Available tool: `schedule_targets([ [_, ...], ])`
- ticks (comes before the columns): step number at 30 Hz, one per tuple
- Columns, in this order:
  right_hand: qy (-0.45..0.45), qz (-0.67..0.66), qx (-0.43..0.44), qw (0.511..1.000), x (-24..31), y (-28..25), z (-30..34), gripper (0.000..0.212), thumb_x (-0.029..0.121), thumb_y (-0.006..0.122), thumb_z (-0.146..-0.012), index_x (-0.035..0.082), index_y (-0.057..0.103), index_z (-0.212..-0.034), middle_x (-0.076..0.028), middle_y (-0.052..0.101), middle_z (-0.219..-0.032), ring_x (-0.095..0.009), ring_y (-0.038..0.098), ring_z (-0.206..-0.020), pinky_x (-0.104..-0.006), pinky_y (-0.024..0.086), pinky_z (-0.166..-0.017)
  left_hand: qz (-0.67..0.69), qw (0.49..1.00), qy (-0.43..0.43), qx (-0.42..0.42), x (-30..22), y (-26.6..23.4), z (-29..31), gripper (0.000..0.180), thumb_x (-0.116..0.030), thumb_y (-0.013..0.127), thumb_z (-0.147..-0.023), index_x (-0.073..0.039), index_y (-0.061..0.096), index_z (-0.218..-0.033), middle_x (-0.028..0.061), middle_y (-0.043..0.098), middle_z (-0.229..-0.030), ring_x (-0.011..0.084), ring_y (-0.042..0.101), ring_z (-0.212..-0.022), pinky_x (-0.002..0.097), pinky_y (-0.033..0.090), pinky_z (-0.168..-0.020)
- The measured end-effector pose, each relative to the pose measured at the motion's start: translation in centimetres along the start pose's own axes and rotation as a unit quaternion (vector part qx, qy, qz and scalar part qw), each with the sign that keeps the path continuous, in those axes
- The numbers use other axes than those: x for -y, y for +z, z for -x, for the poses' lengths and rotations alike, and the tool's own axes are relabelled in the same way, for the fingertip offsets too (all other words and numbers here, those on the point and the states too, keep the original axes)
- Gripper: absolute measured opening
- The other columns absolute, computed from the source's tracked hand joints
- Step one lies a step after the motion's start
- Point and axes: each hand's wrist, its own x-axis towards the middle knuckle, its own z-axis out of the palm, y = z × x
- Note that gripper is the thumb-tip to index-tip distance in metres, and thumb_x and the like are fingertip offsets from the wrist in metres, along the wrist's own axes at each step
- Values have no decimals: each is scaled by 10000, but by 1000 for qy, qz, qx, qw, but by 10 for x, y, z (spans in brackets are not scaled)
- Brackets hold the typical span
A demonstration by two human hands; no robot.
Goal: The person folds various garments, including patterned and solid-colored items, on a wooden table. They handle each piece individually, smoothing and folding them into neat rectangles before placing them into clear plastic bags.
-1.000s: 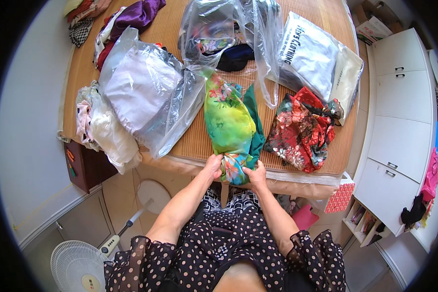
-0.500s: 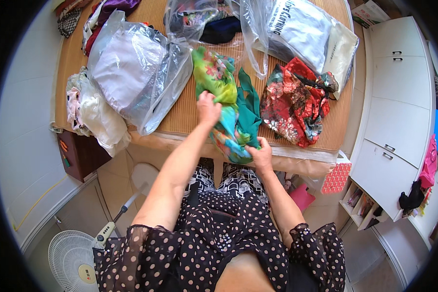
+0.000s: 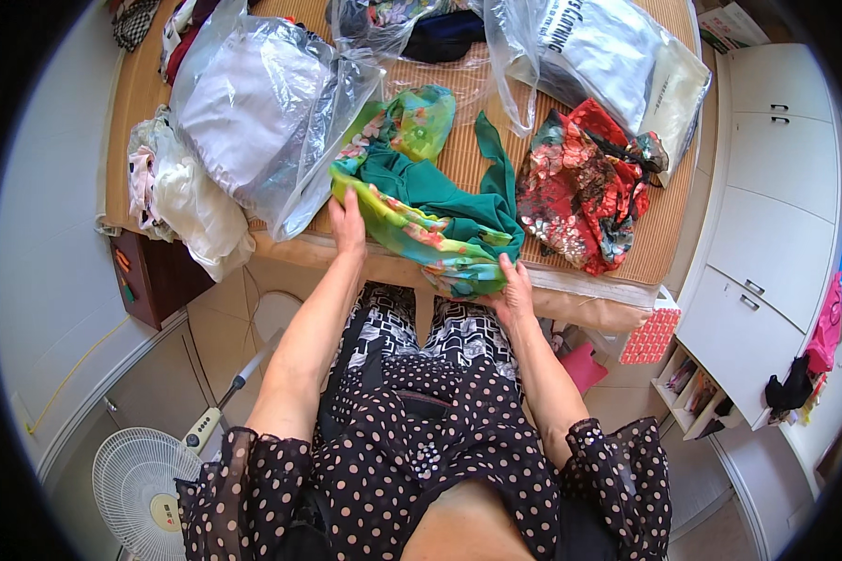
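Note:
A sheer green and yellow floral garment with solid green cloth (image 3: 421, 192) lies loosely folded at the near edge of the bed. At its left end my left hand (image 3: 348, 226) grips the yellow-green hem, the fingers partly behind the fabric. My right hand (image 3: 513, 292) pinches the lower right corner, thumb on top of the green cloth. One green strip sticks up from the garment's right side. Just right of it lies a crumpled red floral garment (image 3: 585, 192), touched by neither hand.
Left on the ribbed mat (image 3: 440, 79) are a clear plastic bag with pale cloth (image 3: 253, 98) and a cream garment (image 3: 189, 210). Packaged clothing (image 3: 594, 56) lies at the back right. A fan (image 3: 145, 477) stands low left; a white cabinet (image 3: 767, 224) is at right.
My left hand has moved left and down to the garment's left end. The garment is now spread wider sideways, with more green cloth showing. My right hand stays at its lower right corner.

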Motion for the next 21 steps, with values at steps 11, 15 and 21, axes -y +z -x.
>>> schedule_targets([
  [11,-608,489,71,622,95,38,64,213,-37,649,-593,46,587,-779,-66,494,-802,-212,482,-771,-310,396,-658,256,946,-97,172,-62,39,-8,528,38,591,-743,-35,443,-1244,94,543,-1176,226,542,-1063,349,436,-917],
  [15,-573,683,16,453,64,-14,59,259,9,640,-517,101,601,-756,-106,525,-968,-319,484,-941,-430,385,-817,308,919,-184,163,-7,7,3,501,53,505,-783,-70,431,-1263,100,504,-1242,269,498,-1128,430,391,-986],
  [21,-320,597,-85,731,8,-97,36,232,15,604,-710,79,625,-932,-109,568,-1008,-235,549,-945,-358,435,-823,333,897,-271,104,7,-18,-4,490,-381,479,-904,-82,420,-1288,82,471,-1305,264,447,-1188,430,339,-1018],
])
